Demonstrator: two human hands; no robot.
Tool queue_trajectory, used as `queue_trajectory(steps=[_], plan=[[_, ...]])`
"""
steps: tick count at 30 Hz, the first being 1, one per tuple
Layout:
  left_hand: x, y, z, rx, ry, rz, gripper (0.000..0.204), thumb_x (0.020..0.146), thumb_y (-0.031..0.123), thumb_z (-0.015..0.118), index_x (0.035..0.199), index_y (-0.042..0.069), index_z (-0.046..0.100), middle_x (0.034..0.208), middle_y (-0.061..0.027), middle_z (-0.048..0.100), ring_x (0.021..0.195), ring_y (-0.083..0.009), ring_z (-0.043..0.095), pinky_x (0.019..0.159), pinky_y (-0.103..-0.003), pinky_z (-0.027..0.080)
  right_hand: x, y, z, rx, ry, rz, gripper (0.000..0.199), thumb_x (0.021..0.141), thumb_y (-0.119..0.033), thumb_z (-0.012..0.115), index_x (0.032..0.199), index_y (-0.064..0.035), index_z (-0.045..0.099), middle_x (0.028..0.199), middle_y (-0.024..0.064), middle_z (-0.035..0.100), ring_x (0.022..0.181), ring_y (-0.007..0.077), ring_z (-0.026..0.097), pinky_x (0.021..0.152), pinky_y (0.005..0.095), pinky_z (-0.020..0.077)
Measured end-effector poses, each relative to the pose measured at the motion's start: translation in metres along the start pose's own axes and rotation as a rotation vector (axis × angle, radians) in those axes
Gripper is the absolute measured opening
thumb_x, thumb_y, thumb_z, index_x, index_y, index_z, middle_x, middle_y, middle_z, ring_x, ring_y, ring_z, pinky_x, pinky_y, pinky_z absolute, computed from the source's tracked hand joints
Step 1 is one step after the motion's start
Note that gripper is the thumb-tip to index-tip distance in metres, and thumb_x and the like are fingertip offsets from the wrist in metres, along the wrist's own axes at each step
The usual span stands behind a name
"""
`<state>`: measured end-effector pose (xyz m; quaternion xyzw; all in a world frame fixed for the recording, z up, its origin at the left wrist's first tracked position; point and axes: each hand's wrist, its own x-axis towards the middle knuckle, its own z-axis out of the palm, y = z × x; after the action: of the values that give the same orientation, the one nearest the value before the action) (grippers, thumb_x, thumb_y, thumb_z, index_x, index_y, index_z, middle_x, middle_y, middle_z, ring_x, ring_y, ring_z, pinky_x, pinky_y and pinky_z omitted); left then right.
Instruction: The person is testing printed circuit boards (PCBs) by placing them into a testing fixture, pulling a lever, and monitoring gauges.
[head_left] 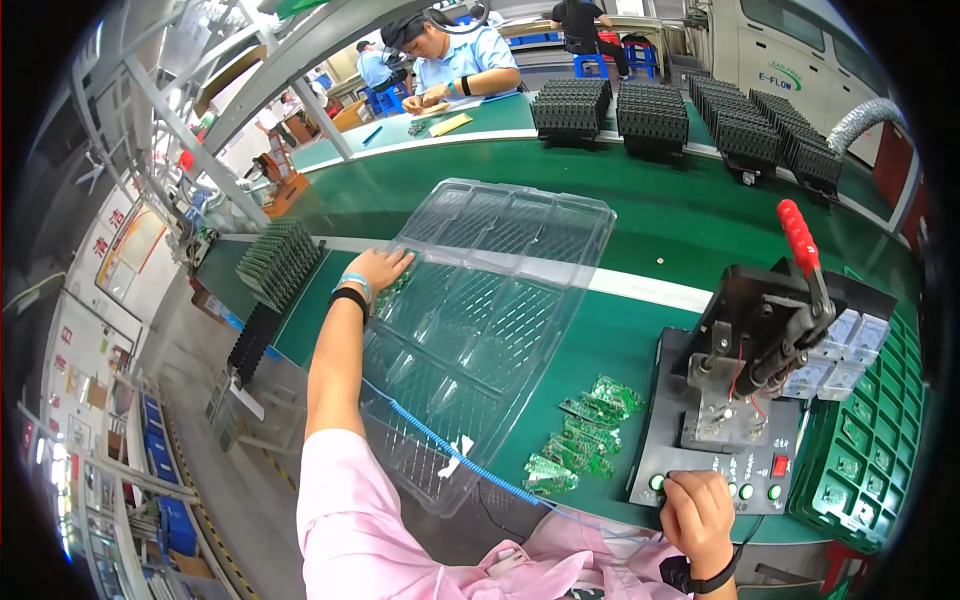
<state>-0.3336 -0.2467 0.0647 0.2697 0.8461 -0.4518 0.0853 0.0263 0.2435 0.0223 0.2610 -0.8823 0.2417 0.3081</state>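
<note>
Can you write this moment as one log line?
left hand: at clear tray | right hand: at front of black fixture | green boards: between tray and fixture

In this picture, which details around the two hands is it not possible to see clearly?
In the head view:
Green board at the left hand: partly covered by that hand.
What the right hand touches: its curled fingers hide the contact.
Green crate, left part: hidden behind the black fixture.
Components on the loose boards: too small.
</note>
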Motion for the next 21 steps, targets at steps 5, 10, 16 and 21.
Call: queue_trajectory(steps=[5, 10, 16, 21], plan=[[0.028, -0.012, 0.010, -0.064, -0.036, 0.009, 0.122, 0.055, 0.029, 0.092, 0.151, 0.013, 0.019, 0.136, -0.0034, 0.049, 0.124, -0.0227, 0.053, 0.090, -0.039, 0.049, -0.003, -0.001, -0.002, -0.029, 0.027, 0.064, 0.030, 0.063, 0.003, 0.064, 0.093, 0.0015, 0.063, 0.092, 0.0127, 0.064, 0.077, 0.0291, 0.062, 0.068, 0.0395, 0.0508], [0.023, -0.020, 0.005, -0.222, -0.077, 0.070, 0.126, 0.033, 0.030, 0.096, 0.141, 0.013, 0.032, 0.135, -0.0058, 0.049, 0.118, -0.0278, 0.057, 0.090, -0.043, 0.049, -0.004, -0.003, 0.000, -0.035, 0.024, 0.108, 0.031, 0.062, 0.007, 0.062, 0.092, 0.0018, 0.061, 0.091, 0.0138, 0.063, 0.076, 0.0307, 0.061, 0.066, 0.0404, 0.0495], [0.008, -0.021, 0.024, -0.448, -0.076, 0.119, 0.092, 0.047, 0.019, 0.092, 0.126, 0.011, 0.046, 0.125, -0.0095, 0.057, 0.115, -0.0325, 0.057, 0.091, -0.043, 0.049, -0.005, -0.005, -0.001, -0.034, 0.025, 0.122, 0.031, 0.062, 0.008, 0.062, 0.093, 0.0020, 0.061, 0.092, 0.0141, 0.063, 0.077, 0.0310, 0.061, 0.066, 0.0407, 0.0492], [-0.013, -0.017, 0.045, -0.622, -0.077, 0.042, 0.065, 0.061, 0.009, 0.085, 0.118, 0.010, 0.053, 0.118, -0.0110, 0.062, 0.115, -0.0335, 0.057, 0.093, -0.043, 0.049, -0.007, -0.002, 0.002, -0.015, 0.031, 0.116, 0.031, 0.063, 0.008, 0.062, 0.093, 0.0020, 0.061, 0.093, 0.0144, 0.063, 0.078, 0.0314, 0.061, 0.067, 0.0413, 0.0491]])
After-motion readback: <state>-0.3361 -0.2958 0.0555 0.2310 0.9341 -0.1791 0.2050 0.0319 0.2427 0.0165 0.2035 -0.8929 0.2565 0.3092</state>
